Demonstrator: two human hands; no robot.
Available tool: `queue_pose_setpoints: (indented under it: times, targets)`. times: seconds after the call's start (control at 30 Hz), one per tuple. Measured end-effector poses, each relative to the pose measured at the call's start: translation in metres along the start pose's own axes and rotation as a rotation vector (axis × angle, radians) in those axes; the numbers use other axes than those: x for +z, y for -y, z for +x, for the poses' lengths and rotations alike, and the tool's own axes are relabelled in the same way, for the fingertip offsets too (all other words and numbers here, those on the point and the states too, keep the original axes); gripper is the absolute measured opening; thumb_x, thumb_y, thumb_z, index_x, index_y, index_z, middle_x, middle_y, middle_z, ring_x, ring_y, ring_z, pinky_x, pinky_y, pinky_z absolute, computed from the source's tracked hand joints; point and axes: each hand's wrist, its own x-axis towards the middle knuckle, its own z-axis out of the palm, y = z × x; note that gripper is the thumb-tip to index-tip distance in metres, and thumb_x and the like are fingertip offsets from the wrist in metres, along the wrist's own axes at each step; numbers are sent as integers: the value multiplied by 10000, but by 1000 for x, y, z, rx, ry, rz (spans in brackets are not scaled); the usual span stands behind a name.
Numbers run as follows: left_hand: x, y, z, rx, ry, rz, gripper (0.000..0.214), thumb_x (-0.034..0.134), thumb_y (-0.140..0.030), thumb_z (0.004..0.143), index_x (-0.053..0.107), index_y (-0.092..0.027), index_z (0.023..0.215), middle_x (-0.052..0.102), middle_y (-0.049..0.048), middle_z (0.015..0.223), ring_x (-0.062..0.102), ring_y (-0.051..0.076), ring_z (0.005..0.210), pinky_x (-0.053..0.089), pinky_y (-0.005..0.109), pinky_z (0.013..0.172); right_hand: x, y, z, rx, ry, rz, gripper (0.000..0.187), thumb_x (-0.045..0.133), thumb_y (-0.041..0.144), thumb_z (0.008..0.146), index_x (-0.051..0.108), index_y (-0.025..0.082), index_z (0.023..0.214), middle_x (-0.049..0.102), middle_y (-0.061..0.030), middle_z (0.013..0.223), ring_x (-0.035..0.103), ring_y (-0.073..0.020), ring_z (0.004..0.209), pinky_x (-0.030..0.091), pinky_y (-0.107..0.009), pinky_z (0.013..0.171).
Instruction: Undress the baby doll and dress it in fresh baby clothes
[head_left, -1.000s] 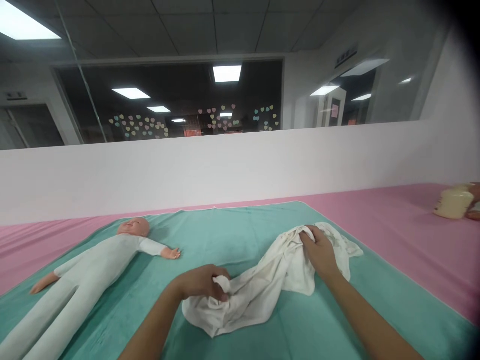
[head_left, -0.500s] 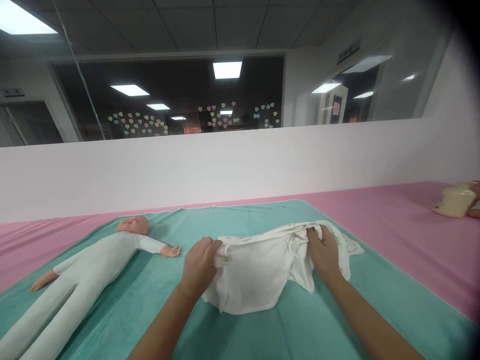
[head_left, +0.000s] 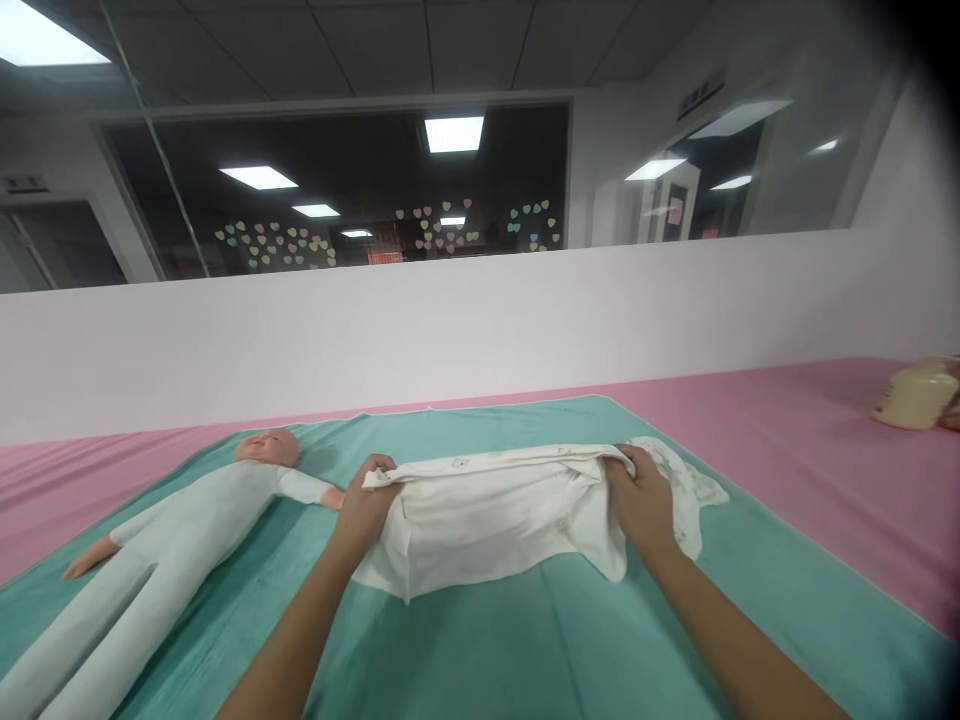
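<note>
A green sheet (head_left: 465, 660) is spread in the head view. Over it, the left hand (head_left: 365, 508) and the right hand (head_left: 645, 502) have fingers clamped on the upper edge of a white cloth (head_left: 480, 530), stretched between them. At left lies a doll (head_left: 214, 505); far right, perhaps a bottle (head_left: 915, 397).

Bare forearms (head_left: 304, 610), apparently bare fingers (head_left: 381, 462)

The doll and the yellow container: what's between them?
In the head view: left hand, white cloth and right hand over green sheet, then pink sheet.
</note>
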Motion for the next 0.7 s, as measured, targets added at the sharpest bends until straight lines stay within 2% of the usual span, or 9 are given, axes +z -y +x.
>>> queue_pose_setpoints:
  times: [0.1, 0.13, 0.2, 0.27, 0.37, 0.43, 0.53, 0.6, 0.7]
  targets:
    - [-13, 1, 0, 27, 284, 78, 256, 533, -441, 752, 572, -202, 834, 610, 3, 781, 537, 197, 778, 369, 252, 668, -5, -5, 11, 102, 34, 81, 334, 553, 472, 718, 644, 196, 884, 645, -29, 877, 561, -195, 815, 401, -263, 681]
    - [-17, 1, 0, 24, 344, 101, 296, 530, -477, 752, 598, -195, 815, 633, 14, 813, 548, 218, 818, 374, 266, 698, -6, -8, 15, 152, 88, 154, 359, 580, 477, 694, 644, 182, 886, 645, -39, 863, 569, -198, 785, 409, -263, 648]
    - [-25, 2, -1, -25, 387, 102, 359, 540, -521, 740, 634, -180, 803, 658, 39, 850, 561, 248, 851, 386, 289, 729, -10, -13, 22, 256, 238, 328, 424, 636, 459, 647, 628, 158, 946, 644, -62, 868, 586, -204, 740, 426, -265, 597]
    - [-32, 3, -2, -111, 385, -55, 418, 567, -530, 723, 642, -163, 908, 663, 68, 907, 575, 263, 868, 411, 305, 736, -15, -15, 26, 365, 335, 439, 521, 688, 412, 606, 589, 153, 1047, 645, -84, 901, 606, -215, 730, 449, -277, 594]
    - [-43, 5, -3, -215, 424, -474, 498, 618, -486, 708, 588, -135, 1060, 659, 100, 948, 599, 258, 872, 454, 322, 744, -23, -8, 24, 470, 445, 534, 592, 700, 366, 605, 541, 155, 1134, 646, -109, 931, 623, -229, 734, 475, -305, 625]
    - [-51, 6, -5, -270, 474, -616, 477, 661, -436, 690, 585, -136, 1053, 665, 96, 922, 613, 237, 843, 467, 319, 749, -25, -1, 20, 443, 561, 614, 519, 658, 383, 640, 561, 150, 1093, 649, -116, 920, 623, -228, 725, 478, -313, 627]
    - [-57, 8, -4, -366, 502, -534, 444, 684, -426, 667, 603, -157, 1012, 671, 81, 903, 620, 218, 794, 478, 305, 717, -15, 1, 14, 367, 707, 550, 417, 588, 457, 694, 588, 167, 994, 651, -96, 912, 614, -214, 739, 474, -306, 649]
    - [-52, 17, 1, -351, 448, -390, 453, 651, -481, 673, 612, -164, 994, 672, 77, 896, 618, 223, 788, 476, 293, 680, -1, -9, 11, 308, 699, 345, 388, 546, 507, 725, 593, 188, 940, 649, -62, 904, 602, -199, 761, 463, -294, 666]
    - [-31, 41, 14, -201, 286, -44, 429, 567, -524, 717, 620, -169, 951, 667, 60, 859, 605, 214, 771, 442, 258, 641, 24, -31, 8, 104, 596, -21, 389, 447, 542, 776, 603, 192, 839, 642, -29, 834, 580, -186, 766, 436, -276, 672]
